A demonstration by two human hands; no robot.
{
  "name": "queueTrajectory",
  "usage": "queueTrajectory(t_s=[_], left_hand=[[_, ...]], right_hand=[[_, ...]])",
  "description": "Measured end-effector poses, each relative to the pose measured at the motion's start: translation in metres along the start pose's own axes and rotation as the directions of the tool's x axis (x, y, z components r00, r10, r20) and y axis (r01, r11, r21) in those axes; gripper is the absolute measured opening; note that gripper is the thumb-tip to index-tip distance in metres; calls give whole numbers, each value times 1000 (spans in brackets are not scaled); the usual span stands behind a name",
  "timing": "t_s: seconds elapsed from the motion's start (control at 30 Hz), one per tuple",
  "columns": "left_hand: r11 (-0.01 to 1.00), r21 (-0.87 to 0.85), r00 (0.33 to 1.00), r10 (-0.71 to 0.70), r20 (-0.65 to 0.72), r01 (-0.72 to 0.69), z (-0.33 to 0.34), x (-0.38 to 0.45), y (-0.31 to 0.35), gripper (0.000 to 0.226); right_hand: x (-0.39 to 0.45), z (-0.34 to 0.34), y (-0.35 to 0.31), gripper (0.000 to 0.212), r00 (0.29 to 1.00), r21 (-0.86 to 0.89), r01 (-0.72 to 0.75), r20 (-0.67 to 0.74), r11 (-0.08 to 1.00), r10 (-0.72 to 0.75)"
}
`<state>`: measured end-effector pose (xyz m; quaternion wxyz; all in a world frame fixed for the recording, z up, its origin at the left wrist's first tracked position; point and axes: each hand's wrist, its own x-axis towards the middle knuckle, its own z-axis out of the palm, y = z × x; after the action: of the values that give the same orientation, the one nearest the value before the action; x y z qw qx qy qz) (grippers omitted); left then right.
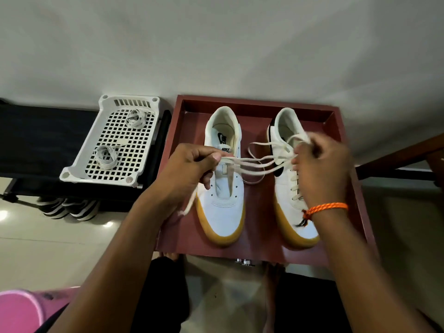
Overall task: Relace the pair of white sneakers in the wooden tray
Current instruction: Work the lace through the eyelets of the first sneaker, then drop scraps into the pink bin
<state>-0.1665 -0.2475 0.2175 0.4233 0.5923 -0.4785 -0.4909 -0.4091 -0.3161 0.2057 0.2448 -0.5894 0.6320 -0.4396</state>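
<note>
- Head view: a reddish wooden tray [349, 179] holds two white sneakers with tan soles, side by side, toes toward the near edge.
- The left sneaker [222, 212] has bare eyelets and an open tongue; the right sneaker [287, 188] is laced up its front.
- The left hand [186, 169] hovers over the tray's left side, fingers curled, pinching strands of a cream shoelace [252, 162] that stretch across to the right sneaker; a loose end hangs below this hand.
- The right hand [320, 164], blurred, is over the right sneaker's upper eyelets, fingers curled on the lace there; an orange wristband [328, 207] circles its wrist.
- Left of the tray, a white perforated basket [79, 169] sits on a dark surface and holds two coiled white laces [105, 156].
- A pink object [19, 311] shows at the near left corner.
</note>
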Motion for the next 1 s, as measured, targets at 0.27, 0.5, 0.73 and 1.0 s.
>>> queueTrajectory(t_s=[0.27,0.5,0.73,1.0], left_hand=[[988,-39,988,152,15,-152,12,3,0,22],[974,113,978,204,-40,-199,10,4,5,23],[969,-243,999,39,32,-30,45,-20,18,64],[887,-411,958,-102,266,209,31,-34,1,78]], right_hand=[[-55,35,-27,35,751,143,343,552,928,-362],[-35,23,-33,23,809,325,165,496,931,-316],[-45,18,-56,22,799,463,-22,541,886,-262],[-50,7,-68,15,836,339,-72,533,938,-128]])
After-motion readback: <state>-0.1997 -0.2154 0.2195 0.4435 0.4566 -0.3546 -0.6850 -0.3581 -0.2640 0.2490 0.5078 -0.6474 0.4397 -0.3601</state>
